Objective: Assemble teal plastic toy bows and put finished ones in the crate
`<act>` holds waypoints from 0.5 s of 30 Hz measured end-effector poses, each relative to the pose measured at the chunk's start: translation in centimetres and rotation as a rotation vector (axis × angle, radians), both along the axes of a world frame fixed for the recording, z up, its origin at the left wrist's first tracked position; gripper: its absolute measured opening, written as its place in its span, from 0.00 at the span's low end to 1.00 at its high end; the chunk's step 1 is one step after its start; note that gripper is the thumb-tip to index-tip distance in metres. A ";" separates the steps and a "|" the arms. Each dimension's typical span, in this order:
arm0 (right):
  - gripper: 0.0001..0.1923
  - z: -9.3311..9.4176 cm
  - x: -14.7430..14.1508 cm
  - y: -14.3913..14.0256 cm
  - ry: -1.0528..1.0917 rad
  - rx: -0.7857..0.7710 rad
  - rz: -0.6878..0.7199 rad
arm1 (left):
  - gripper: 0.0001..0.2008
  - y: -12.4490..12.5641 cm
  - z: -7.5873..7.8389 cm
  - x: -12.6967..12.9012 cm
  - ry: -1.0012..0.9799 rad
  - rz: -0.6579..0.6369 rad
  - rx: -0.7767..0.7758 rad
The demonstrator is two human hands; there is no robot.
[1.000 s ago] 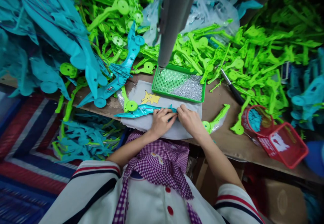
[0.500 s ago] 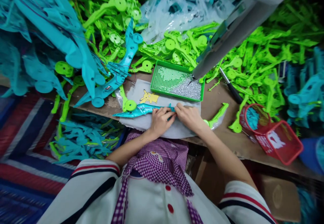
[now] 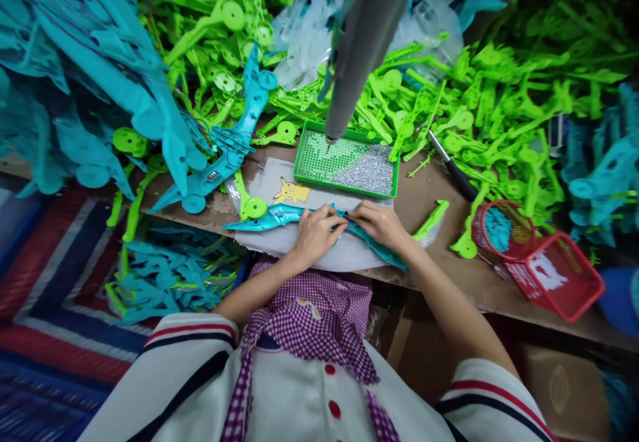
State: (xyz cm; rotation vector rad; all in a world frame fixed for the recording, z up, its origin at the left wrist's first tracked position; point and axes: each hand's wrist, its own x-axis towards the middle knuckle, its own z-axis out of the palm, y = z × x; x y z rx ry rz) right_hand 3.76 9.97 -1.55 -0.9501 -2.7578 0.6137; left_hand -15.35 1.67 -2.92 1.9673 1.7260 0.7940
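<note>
A long turquoise plastic part (image 3: 276, 217) lies across the grey cloth (image 3: 299, 245), its pointed end to the left. My left hand (image 3: 316, 234) is closed around the middle of this part. Just to the right, my right hand (image 3: 380, 223) pinches at the part's middle; a small dark bit shows at its fingertips, too small to name. The part's right end (image 3: 387, 255) passes below my right hand. Beyond my hands stands a green perforated tray (image 3: 304, 179) with a heap of small silvery screws (image 3: 367, 168).
A grey power screwdriver (image 3: 359, 49) hangs tip-down over the tray. Lime-green parts (image 3: 479, 102) are piled behind, turquoise parts (image 3: 100, 82) at left. A black-handled tool (image 3: 459, 179) and red baskets (image 3: 569, 295) are at right. One lime part (image 3: 432, 219) lies near my right hand.
The hanging screwdriver has swung left, from the tray's right end to over its left half. My right hand's fingers have shifted slightly, and the turquoise part's right end now shows below them.
</note>
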 end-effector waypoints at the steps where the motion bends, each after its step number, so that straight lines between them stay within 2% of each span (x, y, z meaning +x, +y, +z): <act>1: 0.13 0.0 0.0 0.0 0.005 -0.005 -0.013 | 0.05 0.0 0.0 0.0 -0.001 -0.004 0.006; 6: 0.15 0.4 -0.9 -0.4 -0.123 0.072 -0.055 | 0.05 -0.1 -0.3 0.2 -0.014 0.034 0.045; 10: 0.14 0.2 -1.2 -1.5 -0.067 0.099 -0.142 | 0.05 -0.4 -0.5 0.4 -0.028 0.059 0.044; 13: 0.14 0.2 -1.0 -1.5 0.012 0.014 -0.088 | 0.05 -0.5 -0.1 0.4 -0.021 0.059 -0.016; 15: 0.15 0.4 -0.9 -1.3 -0.012 0.002 -0.049 | 0.05 -0.3 0.5 0.5 0.001 0.058 -0.074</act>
